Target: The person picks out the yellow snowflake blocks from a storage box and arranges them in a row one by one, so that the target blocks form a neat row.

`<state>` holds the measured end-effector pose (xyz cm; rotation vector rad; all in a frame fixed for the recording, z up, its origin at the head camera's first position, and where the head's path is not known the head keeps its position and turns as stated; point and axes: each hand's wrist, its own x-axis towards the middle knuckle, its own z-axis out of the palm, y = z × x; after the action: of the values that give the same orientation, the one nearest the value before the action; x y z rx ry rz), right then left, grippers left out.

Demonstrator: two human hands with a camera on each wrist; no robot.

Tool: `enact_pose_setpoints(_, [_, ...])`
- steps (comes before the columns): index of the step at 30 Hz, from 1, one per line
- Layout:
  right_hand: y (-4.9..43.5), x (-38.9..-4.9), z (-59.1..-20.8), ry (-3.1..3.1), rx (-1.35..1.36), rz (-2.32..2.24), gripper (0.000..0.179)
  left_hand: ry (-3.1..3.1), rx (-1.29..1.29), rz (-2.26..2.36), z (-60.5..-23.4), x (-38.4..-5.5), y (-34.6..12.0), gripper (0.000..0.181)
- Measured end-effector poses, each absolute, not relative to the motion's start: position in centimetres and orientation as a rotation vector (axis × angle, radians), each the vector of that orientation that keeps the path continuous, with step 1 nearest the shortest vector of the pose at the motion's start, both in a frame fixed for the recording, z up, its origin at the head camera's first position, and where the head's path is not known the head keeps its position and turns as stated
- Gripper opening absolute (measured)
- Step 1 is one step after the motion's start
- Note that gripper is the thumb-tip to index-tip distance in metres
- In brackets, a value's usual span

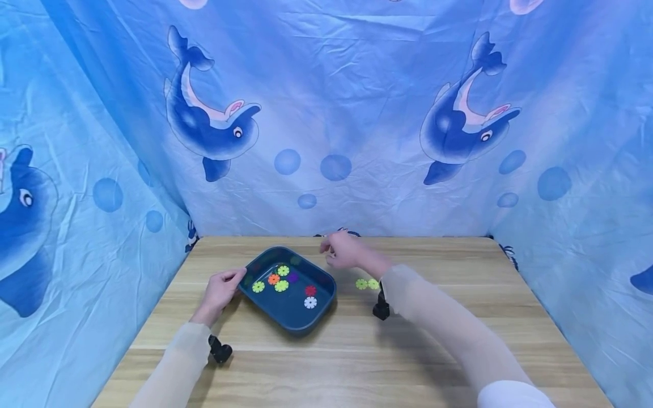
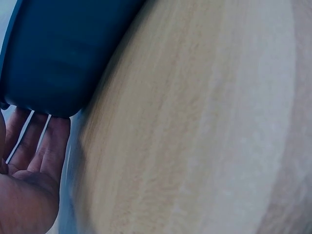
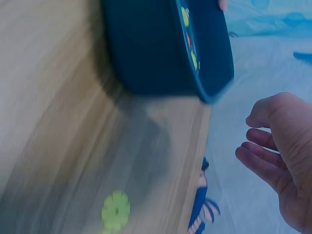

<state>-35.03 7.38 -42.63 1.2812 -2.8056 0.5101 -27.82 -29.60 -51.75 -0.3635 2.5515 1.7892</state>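
A dark blue plastic basin (image 1: 285,304) sits at an angle on the table. Inside lie several flower-shaped plastic discs: yellow-green, an orange disc (image 1: 274,279), a purple disc (image 1: 293,277), a red disc (image 1: 310,290) and a white disc (image 1: 310,303). My left hand (image 1: 220,292) grips the basin's left corner, with fingers against its outer wall in the left wrist view. Beyond the basin's right side hovers my right hand (image 1: 347,250), its fingers loosely bent and holding nothing. Two yellow-green discs (image 1: 361,284) lie on the table below my right forearm.
The wooden table (image 1: 336,368) has its far edge close behind the basin. A blue curtain (image 1: 336,113) with dolphin prints hangs behind and on both sides. Black wrist cameras hang under each forearm, one (image 1: 381,307) near the two loose discs.
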Motion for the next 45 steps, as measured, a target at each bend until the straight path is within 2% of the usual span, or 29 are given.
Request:
enact_pose_setpoints(12, [2.2, -33.5, -42.8, -2.794, 1.404, 0.351, 0.024, 2.565, -0.376, 1.784, -51.9, -28.0, -29.6, 0.066])
enact_pose_setpoints(24, [-2.1, -31.8, -44.5, -2.945, 1.571, 0.18, 0.035, 2.546, -0.382, 1.794, -52.0, -27.9, -29.9, 0.066])
enact_pose_setpoints(36, [-3.9, -30.5, -46.0, -3.054, 1.653, 0.096, 0.044, 2.546, -0.341, 1.805, -51.6, -27.7, -29.6, 0.066])
enact_pose_setpoints(45, [-3.7, -30.1, -47.0, -3.018, 1.634, 0.056, 0.038, 2.584, -0.354, 1.766, -51.4, -27.8, -29.4, 0.066])
